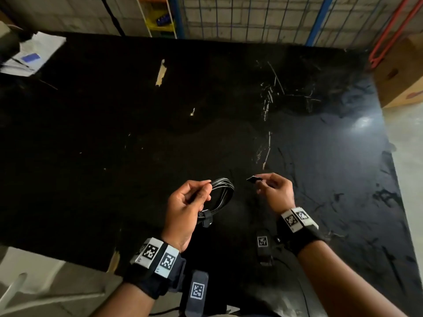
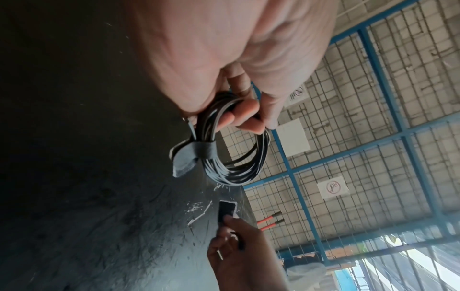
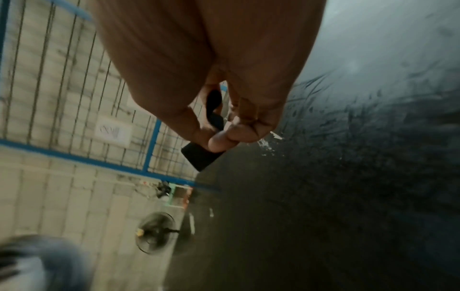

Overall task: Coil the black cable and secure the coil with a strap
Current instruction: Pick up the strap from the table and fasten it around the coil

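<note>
**Coiled cable held up, second strap ready**

Scratched black desk (image 1: 206, 99) fills the head view, with a wire-mesh fence and block wall behind it. Above the desk's near edge, the left hand (image 1: 185, 209) curls its fingers round a coil of thin black cable (image 1: 225, 191), several loops held together. A short black fabric strap (image 1: 207, 218) is already wrapped round the coil's lower part. Just beside the coil but apart from it, the right hand (image 1: 275, 191) pinches a small flat black strap piece (image 1: 254, 179) between thumb and fingertips.

From the left wrist, the grip is clamped on the coil's upper loops, and the wrapped strap (image 2: 196, 152) shows a loose tail hanging off to one side. The right hand (image 2: 239, 254) and its strap piece (image 2: 226, 209) sit below, not touching the cable.

From the right wrist, blurred, thumb and fingers are closed on the strap piece (image 3: 202, 157), its free end pointing outward.

Judging from this, the coil is made and fastening is under way. To do it well, keep the loops squeezed together, bring the free piece snugly round the bundle, and press it flat so no loop slips out.
</note>
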{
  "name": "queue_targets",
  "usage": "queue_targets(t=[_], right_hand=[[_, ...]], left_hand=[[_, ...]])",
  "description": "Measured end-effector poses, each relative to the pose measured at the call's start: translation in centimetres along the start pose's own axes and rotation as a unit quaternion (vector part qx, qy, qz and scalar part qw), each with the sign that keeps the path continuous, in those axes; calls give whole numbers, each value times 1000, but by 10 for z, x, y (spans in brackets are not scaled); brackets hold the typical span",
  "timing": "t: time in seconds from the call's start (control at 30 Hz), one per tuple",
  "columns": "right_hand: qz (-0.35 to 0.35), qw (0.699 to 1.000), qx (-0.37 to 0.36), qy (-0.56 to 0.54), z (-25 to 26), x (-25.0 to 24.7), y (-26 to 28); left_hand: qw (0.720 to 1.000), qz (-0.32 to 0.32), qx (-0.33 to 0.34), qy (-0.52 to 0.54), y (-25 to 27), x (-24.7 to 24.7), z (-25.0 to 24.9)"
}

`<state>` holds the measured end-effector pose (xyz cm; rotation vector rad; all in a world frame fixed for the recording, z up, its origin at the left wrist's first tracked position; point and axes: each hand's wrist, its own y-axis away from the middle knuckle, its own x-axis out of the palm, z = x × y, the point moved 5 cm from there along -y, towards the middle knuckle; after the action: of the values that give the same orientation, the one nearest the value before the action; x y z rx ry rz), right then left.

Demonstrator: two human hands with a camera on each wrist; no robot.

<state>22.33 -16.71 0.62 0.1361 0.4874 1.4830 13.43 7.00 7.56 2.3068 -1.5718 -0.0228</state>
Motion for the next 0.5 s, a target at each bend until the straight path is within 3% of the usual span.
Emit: queue_targets(t=[0.3,0.5], right_hand=[[-27,971,56,-231,51,0,103],[-31,941,127,-313,60,23,126]], left_hand=[[997,-28,69,3,7,20,-15],[983,15,171,-64,24,42,-34]])
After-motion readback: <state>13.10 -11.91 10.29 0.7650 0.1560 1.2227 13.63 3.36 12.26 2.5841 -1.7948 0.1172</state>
